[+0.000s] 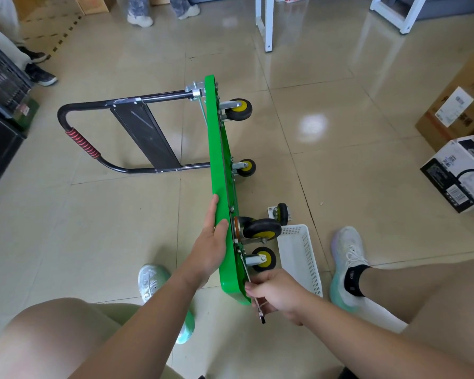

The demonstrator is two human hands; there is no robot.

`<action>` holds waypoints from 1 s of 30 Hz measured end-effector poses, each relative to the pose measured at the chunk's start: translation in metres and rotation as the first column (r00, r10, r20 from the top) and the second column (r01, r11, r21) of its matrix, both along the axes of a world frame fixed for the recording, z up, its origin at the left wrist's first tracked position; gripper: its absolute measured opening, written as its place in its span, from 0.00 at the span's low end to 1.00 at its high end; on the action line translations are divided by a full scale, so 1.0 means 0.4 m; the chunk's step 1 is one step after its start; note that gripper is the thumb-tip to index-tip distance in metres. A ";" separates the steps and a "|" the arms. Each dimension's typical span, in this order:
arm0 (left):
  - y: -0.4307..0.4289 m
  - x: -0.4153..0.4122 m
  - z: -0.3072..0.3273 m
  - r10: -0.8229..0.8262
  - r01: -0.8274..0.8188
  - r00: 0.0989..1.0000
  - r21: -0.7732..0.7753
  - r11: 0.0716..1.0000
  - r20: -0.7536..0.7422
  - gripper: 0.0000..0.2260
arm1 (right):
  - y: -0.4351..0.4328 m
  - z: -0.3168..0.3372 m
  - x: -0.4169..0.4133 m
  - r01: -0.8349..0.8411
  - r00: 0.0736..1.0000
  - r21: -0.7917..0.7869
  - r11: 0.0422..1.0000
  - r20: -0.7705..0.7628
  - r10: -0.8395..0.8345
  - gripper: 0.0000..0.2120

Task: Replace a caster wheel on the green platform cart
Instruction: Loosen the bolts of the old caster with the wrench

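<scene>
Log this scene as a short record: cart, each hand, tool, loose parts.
cart: green cart tipped on its side, four wheels mounted, facing right
handle: black handle sticking out to the left
left: left hand flat against the cart
right: right hand grips a wrench at the near corner
loose: loose wheel on the floor beside the white basket
</scene>
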State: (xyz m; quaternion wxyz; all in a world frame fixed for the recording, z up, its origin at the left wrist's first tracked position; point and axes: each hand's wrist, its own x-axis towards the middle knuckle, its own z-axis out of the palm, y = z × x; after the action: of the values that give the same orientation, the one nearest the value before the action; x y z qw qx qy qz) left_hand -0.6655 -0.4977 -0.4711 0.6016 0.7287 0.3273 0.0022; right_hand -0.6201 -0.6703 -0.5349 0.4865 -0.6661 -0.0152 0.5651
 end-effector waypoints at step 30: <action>0.003 -0.001 -0.005 0.013 -0.013 1.000 0.003 1.000 0.018 0.25 | -0.051 -0.018 -0.006 -0.186 0.926 -0.027 0.982 0.330 0.184 0.04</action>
State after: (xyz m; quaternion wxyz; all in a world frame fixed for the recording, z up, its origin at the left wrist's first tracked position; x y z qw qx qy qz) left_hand -0.6660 -0.4965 -0.4733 0.6032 0.7276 0.3265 0.0131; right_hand -0.6225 -0.6906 -0.5421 0.4231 -0.7460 -0.1607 0.4886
